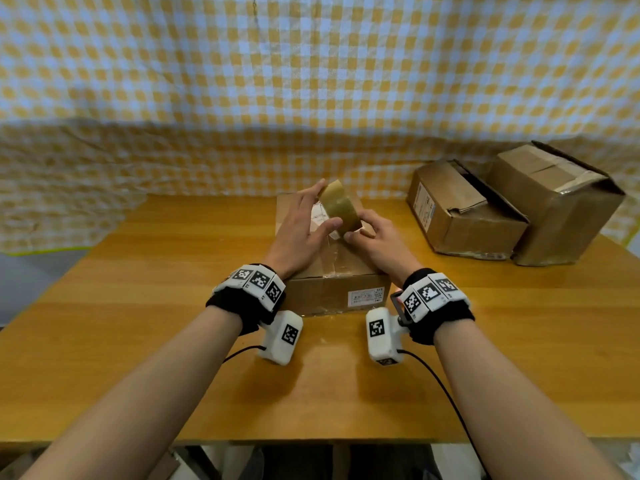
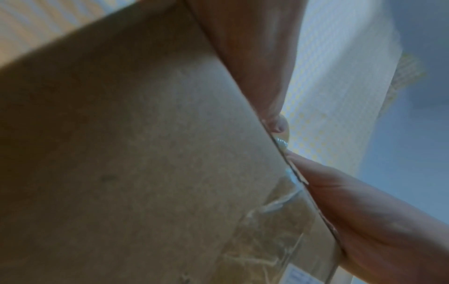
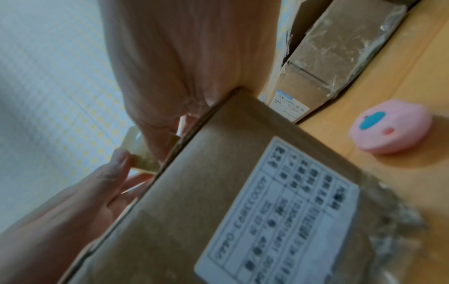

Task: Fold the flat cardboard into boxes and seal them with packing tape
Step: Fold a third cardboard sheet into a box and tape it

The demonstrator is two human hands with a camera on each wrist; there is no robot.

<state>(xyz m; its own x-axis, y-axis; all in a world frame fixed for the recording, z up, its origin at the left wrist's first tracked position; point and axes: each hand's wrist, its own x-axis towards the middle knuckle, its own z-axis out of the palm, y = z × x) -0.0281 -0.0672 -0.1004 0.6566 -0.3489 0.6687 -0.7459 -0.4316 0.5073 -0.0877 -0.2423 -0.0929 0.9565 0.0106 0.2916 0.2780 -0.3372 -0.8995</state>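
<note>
Both hands are raised over the closed cardboard box (image 1: 332, 271) at the middle of the wooden surface (image 1: 138, 341), and a roll of brown packing tape (image 1: 341, 207) is held between them. The left hand (image 1: 304, 233) is clamped on the roll with its fingers along the far side and its thumb across the near face; the right hand (image 1: 375, 237) is pinched on the roll's lower edge, its fingertips curled in.

The box is seen as plain brown, its top flaps shut, with clear tape shining along the seam and down the near wall. A white printed label (image 1: 366, 297) is stuck on the near wall, and another is partly covered by the left hand on top. The roll is seen edge-on, tilted, just above the box lid.

Two more taped boxes (image 1: 512, 209) are lying on their sides at the far right of the surface, touching each other. A pink round object (image 3: 391, 126) is seen only in the right wrist view.

The print on the labels is too blurred to be read, whether a free end of tape is drawn from the roll cannot be told, and the left wrist view is mostly filled by blurred cardboard.
</note>
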